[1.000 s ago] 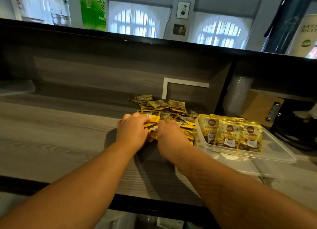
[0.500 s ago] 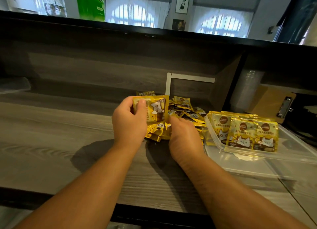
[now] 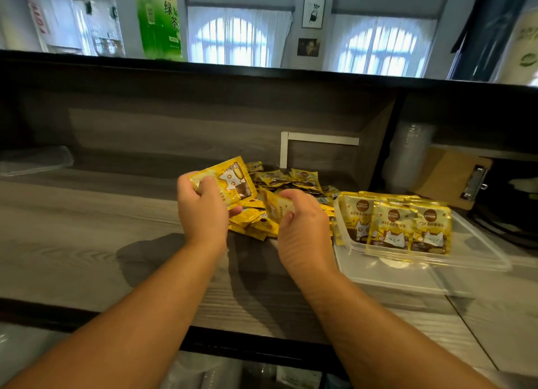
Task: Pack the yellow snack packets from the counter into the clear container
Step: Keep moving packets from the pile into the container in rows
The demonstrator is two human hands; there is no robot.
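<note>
Left hand (image 3: 202,211): fingers pinch one yellow packet (image 3: 230,182). Right hand (image 3: 302,228): fingers pinch another packet (image 3: 276,206) above the pile (image 3: 291,180). Container (image 3: 465,251) at the surface's right edge.

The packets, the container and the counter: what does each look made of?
Yellow snack packets: glossy printed film, probably plastic or foil laminate; they crease and catch glints, like the one the left hand holds. Clear container: see-through, stiff-looking plastic; the packets show through its wall. Counter: grey wood-grain surface, matte; whether real wood or laminate, I cannot tell.

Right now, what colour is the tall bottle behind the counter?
Green, with white lettering; head view.
</note>
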